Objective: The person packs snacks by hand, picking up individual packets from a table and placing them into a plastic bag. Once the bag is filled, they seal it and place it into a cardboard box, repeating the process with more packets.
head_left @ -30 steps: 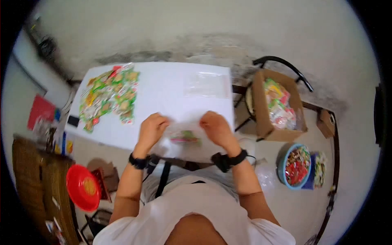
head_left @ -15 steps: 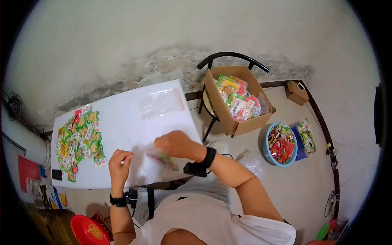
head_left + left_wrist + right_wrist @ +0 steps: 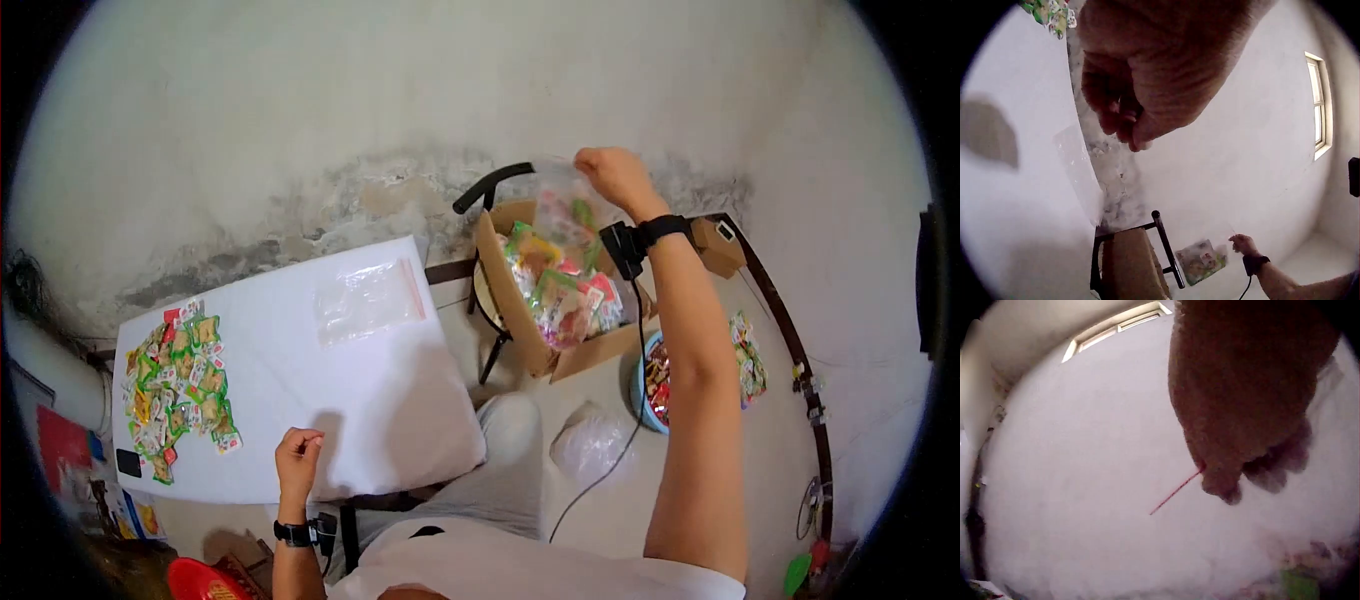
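At the upper right of the head view my right hand [image 3: 618,180] pinches the top edge of a clear bag [image 3: 566,212], which hangs with colourful packets inside, above the open cardboard box [image 3: 518,310]. From the right wrist, the bag's red strip [image 3: 1175,491] sticks out beside the thumb; the left wrist view also catches the bag [image 3: 1202,261] hanging. My left hand [image 3: 297,462] is over the near edge of the white table [image 3: 400,400], its fingers loosely curled with nothing visible in them. Packets [image 3: 180,385] lie spread at the table's left.
Flat clear bags [image 3: 365,300] lie near the table's right edge, a phone [image 3: 129,462] at its left corner. The box, full of packets, stands on a black-framed chair [image 3: 490,190]. Behind my right arm is a blue basin [image 3: 637,385]. A plastic bag [image 3: 590,443] is on the floor.
My right hand has carried the bag from the table's near side up and right, over the box. My left hand has moved away from it and stays near the table edge. The head view has turned right.
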Tool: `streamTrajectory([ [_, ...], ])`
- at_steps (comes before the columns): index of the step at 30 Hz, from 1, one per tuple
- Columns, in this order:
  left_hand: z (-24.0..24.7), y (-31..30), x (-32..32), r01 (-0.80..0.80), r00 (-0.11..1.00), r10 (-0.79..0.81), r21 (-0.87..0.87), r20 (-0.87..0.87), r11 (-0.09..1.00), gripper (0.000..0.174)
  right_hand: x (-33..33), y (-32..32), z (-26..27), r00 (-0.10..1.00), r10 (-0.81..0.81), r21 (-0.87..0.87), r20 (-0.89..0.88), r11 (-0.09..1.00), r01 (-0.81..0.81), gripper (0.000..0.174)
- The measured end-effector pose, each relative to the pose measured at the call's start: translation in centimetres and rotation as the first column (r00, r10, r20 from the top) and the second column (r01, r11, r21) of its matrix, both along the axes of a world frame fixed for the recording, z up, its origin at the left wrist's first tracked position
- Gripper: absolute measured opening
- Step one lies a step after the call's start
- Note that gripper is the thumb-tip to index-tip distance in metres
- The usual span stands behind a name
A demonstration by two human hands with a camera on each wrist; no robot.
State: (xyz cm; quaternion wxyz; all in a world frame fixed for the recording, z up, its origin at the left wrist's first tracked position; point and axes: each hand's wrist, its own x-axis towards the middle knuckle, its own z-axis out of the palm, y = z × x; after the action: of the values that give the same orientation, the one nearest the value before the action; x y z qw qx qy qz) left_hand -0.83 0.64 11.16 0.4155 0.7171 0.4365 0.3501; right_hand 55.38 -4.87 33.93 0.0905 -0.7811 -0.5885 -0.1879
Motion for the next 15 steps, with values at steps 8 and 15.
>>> streamTrajectory([
  [8, -0.3, -1.4, 3.5, 0.030, 0.990, -0.041, -0.083, -0.135, 0.996, 0.005, 9.2, -2.1, -15.5, 0.971, -0.008, 0.120, 0.239, 0.992, -0.022, 0.016],
  [15, -1.9, -2.4, 3.8, 0.105, 0.950, -0.137, -0.127, -0.282, 0.986, 0.008, 9.7, -6.3, -26.9, 0.946, -0.310, -0.233, 0.093, 0.917, 0.323, 0.019],
])
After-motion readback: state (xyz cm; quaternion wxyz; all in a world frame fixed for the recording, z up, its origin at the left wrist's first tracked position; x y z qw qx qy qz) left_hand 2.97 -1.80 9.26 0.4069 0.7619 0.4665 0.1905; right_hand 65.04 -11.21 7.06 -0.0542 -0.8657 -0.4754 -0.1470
